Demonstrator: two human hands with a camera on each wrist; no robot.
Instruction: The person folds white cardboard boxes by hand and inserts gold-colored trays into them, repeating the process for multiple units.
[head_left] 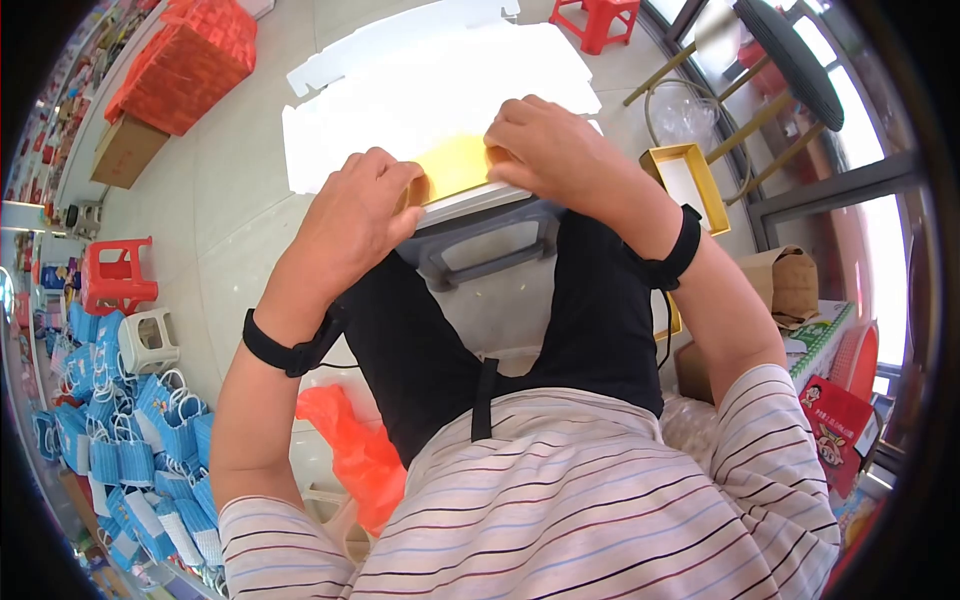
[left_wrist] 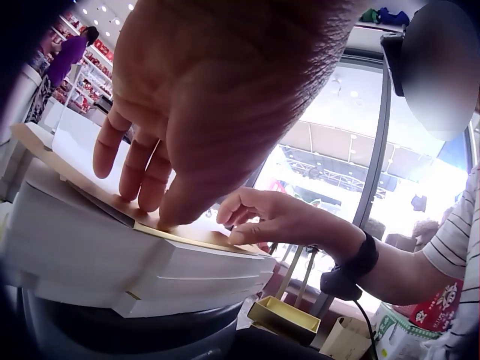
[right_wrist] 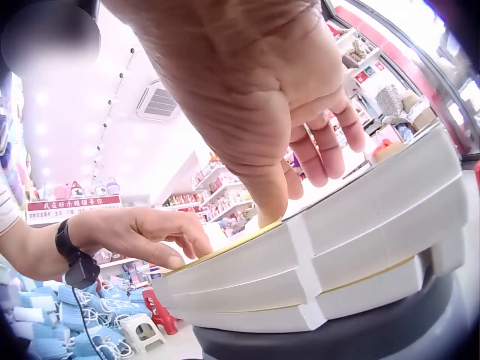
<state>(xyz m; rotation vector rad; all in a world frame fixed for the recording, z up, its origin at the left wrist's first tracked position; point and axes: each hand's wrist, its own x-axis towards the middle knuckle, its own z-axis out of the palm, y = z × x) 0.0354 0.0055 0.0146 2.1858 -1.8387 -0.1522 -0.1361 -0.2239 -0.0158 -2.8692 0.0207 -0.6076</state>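
A stack of white card sheets [head_left: 440, 70] lies on a dark stool [head_left: 480, 250] before the person's knees. Near its close edge is a yellow panel [head_left: 455, 168]. The left hand [head_left: 365, 200] touches the panel's left end, fingers bent loosely and thumb at the near edge. At the panel's right end rests the right hand [head_left: 550, 150], fingertips down on it. In the left wrist view the left thumb presses on the yellow edge [left_wrist: 187, 238] above the white layers [left_wrist: 82, 247]. The right wrist view shows the right thumb on the yellow edge [right_wrist: 247, 238].
An open yellow box [head_left: 690, 180] stands on the floor at the right, near a black-seated stool [head_left: 795, 60]. Red stools [head_left: 118, 275] and a white stool [head_left: 148, 340] stand around. Blue packs [head_left: 150, 450] lie in a pile at the left; a red plastic bag [head_left: 350, 450] is below.
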